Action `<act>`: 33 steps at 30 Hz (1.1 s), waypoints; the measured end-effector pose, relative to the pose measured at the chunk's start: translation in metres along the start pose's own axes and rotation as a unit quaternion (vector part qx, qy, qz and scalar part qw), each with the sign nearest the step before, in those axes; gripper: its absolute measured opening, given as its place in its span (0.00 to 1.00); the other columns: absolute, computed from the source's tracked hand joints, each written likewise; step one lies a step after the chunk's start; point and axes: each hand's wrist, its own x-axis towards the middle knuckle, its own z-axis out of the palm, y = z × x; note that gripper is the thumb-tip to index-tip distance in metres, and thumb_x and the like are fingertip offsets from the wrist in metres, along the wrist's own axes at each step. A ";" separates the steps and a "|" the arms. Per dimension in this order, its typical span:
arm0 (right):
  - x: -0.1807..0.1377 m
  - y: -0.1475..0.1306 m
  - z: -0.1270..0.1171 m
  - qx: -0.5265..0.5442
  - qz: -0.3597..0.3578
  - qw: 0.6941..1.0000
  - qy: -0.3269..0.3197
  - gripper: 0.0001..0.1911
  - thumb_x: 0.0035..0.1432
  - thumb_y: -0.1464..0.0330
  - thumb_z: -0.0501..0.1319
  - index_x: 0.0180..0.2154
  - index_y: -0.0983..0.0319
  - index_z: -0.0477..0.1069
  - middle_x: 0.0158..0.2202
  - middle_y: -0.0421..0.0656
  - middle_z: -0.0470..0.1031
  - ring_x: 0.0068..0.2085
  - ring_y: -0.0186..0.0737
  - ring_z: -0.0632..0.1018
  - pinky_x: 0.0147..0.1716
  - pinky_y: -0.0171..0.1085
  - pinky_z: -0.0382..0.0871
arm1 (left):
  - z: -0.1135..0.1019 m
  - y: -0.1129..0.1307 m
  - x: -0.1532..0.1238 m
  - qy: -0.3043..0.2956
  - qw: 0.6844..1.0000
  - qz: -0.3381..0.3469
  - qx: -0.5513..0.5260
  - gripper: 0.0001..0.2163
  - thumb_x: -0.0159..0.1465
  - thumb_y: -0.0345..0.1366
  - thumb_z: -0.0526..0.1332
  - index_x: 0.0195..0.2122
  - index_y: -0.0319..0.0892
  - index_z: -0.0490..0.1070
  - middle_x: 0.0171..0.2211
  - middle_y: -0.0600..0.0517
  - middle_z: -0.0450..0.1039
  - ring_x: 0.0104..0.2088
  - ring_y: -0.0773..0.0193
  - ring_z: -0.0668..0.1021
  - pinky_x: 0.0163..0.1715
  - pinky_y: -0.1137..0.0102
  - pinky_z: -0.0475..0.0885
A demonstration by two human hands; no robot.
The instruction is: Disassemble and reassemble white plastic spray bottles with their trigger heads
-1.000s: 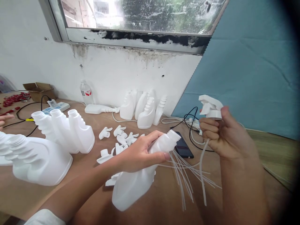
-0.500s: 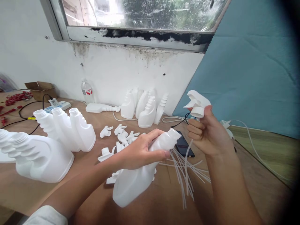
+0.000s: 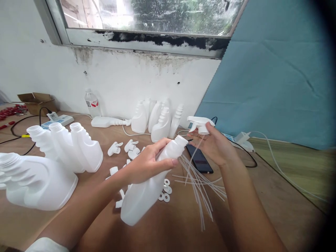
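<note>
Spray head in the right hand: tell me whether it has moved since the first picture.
Yes. The spray head has moved left in the view: first right of the phone, now above it in the picture.

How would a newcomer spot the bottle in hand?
Below the window, over the brown table, the left hand holds a tilted white bottle. Its open neck leans toward the right hand. Unlike the other white bottles, it is held.

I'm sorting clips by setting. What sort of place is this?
Probably a small workshop or packing room, though a makeshift one: open-necked white bottles stand in a cluster, with loose spray heads and thin tubes lying on the table.
</note>
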 end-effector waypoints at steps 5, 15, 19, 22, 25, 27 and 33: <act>0.001 0.001 0.000 -0.025 -0.058 0.996 0.065 0.21 0.49 0.51 0.66 0.40 0.56 0.72 0.42 0.43 0.76 0.51 0.46 0.75 0.40 0.39 0.72 | -0.006 -0.001 0.001 0.026 0.999 0.009 0.020 0.15 0.61 0.44 0.59 0.47 0.45 0.66 0.36 0.53 0.66 0.36 0.62 0.70 0.35 0.70 0.65; -0.023 -0.020 0.011 0.013 -0.138 0.987 0.082 0.14 0.48 0.55 0.69 0.33 0.56 0.72 0.37 0.40 0.76 0.41 0.41 0.77 0.44 0.41 0.71 | -0.063 -0.028 0.030 0.367 0.876 0.117 0.289 0.21 0.61 0.48 0.61 0.51 0.45 0.64 0.49 0.45 0.67 0.50 0.54 0.71 0.49 0.61 0.66; -0.035 -0.029 0.012 0.003 -0.175 0.983 0.063 0.12 0.49 0.57 0.68 0.32 0.56 0.73 0.38 0.41 0.75 0.38 0.40 0.77 0.41 0.40 0.72 | -0.105 -0.049 0.048 0.478 0.808 0.142 0.313 0.22 0.60 0.48 0.62 0.52 0.46 0.62 0.50 0.45 0.66 0.47 0.55 0.72 0.42 0.63 0.70; -0.040 -0.033 0.014 -0.014 -0.197 0.978 0.063 0.11 0.51 0.58 0.67 0.33 0.57 0.74 0.37 0.42 0.75 0.36 0.38 0.77 0.39 0.39 0.72 | -0.121 -0.066 0.065 0.510 0.780 0.115 0.343 0.21 0.58 0.47 0.64 0.49 0.45 0.63 0.46 0.46 0.67 0.44 0.56 0.73 0.45 0.62 0.69; -0.043 -0.035 0.017 -0.006 -0.207 0.976 0.064 0.11 0.51 0.58 0.67 0.33 0.57 0.75 0.37 0.42 0.75 0.35 0.38 0.76 0.38 0.39 0.72 | -0.122 -0.081 0.084 0.505 0.783 0.066 0.358 0.21 0.58 0.47 0.64 0.48 0.44 0.63 0.46 0.45 0.67 0.46 0.55 0.73 0.46 0.62 0.68; -0.045 -0.036 0.018 0.006 -0.210 0.976 0.054 0.10 0.51 0.58 0.67 0.33 0.57 0.75 0.37 0.42 0.75 0.35 0.38 0.76 0.39 0.39 0.73 | -0.118 -0.088 0.095 0.497 0.787 0.045 0.364 0.22 0.58 0.47 0.63 0.49 0.43 0.62 0.46 0.44 0.66 0.47 0.54 0.72 0.47 0.62 0.68; -0.050 -0.034 0.021 -0.014 -0.219 0.975 0.038 0.09 0.49 0.60 0.69 0.29 0.58 0.76 0.36 0.42 0.75 0.35 0.38 0.75 0.42 0.41 0.73 | -0.104 -0.101 0.107 0.461 0.797 0.015 0.389 0.24 0.56 0.47 0.65 0.50 0.43 0.62 0.49 0.43 0.65 0.50 0.51 0.71 0.48 0.60 0.66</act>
